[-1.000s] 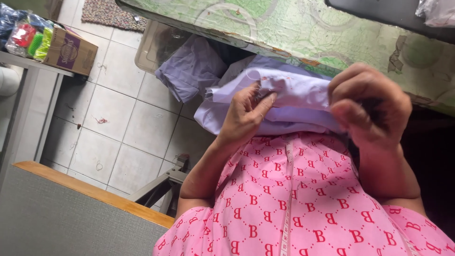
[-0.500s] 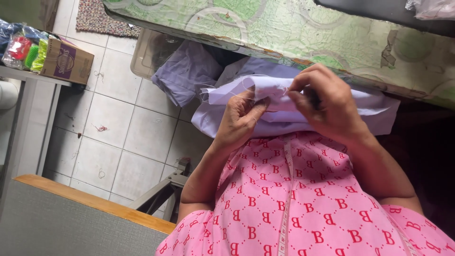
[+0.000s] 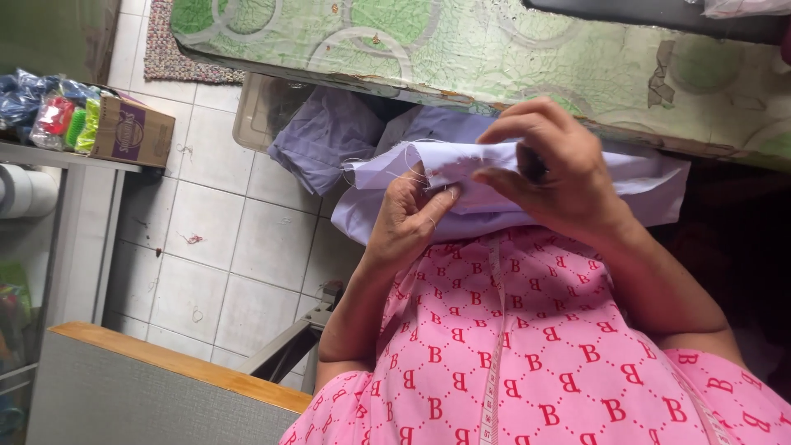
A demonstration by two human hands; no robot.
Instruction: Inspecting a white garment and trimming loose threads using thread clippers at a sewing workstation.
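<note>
Below table edge [image 3: 494, 91], lilac cloth [image 3: 643, 181] between hands.

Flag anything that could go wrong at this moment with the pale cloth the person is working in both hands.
1. Loose threads trail from the frayed edge of the lilac cloth pinched by the left hand; pulling might fray it further.
2. The right hand covers the spot being worked, so something small and dark gripped there could slip unseen.
3. The cloth's free end hangs beside the table edge, whose worn covering may snag it.
</note>
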